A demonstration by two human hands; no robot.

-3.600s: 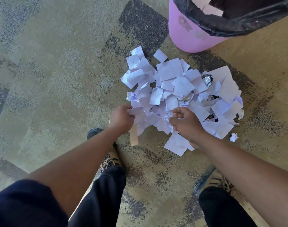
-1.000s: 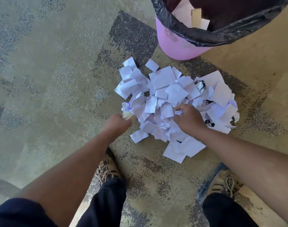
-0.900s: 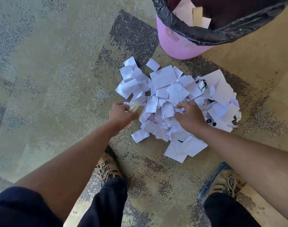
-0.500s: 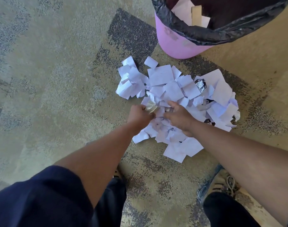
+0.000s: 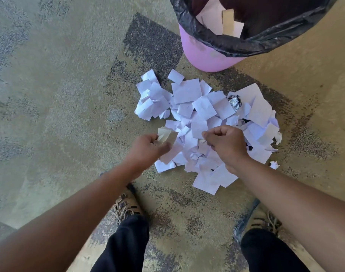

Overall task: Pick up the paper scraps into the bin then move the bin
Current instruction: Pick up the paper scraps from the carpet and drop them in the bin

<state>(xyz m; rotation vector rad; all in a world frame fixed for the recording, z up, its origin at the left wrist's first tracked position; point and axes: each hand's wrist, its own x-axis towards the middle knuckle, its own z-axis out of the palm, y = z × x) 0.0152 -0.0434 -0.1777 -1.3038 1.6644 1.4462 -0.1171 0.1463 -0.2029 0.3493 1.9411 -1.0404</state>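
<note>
Head view. The paper scraps (image 5: 205,122) lie in one loose heap on the patterned carpet (image 5: 59,85), in the central part of the visible floor, just in front of the bin (image 5: 205,55). Most pieces are white and roughly square or rectangular. One crumpled foil piece (image 5: 235,102) sits in the far right part of the heap. One small crumpled white scrap (image 5: 274,165) lies apart from the heap, just beside its near right edge.

The bin is pink and fitted with a black liner (image 5: 211,39) folded over its rim. It stands on the carpet at the far edge of the visible floor, near the heap but not touching it. Inside the bin, several pale sheets and one brown strip (image 5: 228,21) are visible.

The left hand (image 5: 146,150) is at the near left edge of the heap. Its fingers are curled around a tan scrap (image 5: 164,135), which projects beyond the fingertips. The hand is slightly blurred.

The right hand (image 5: 224,144) is over the near middle of the heap. Its fingers are curled inward and pinch white scraps at the fingertips; the back of the hand faces the camera.

Both forearms extend from the near edge. Two shoes (image 5: 126,209) and dark trouser legs (image 5: 126,244) are on the carpet, near the heap's near side.
</note>
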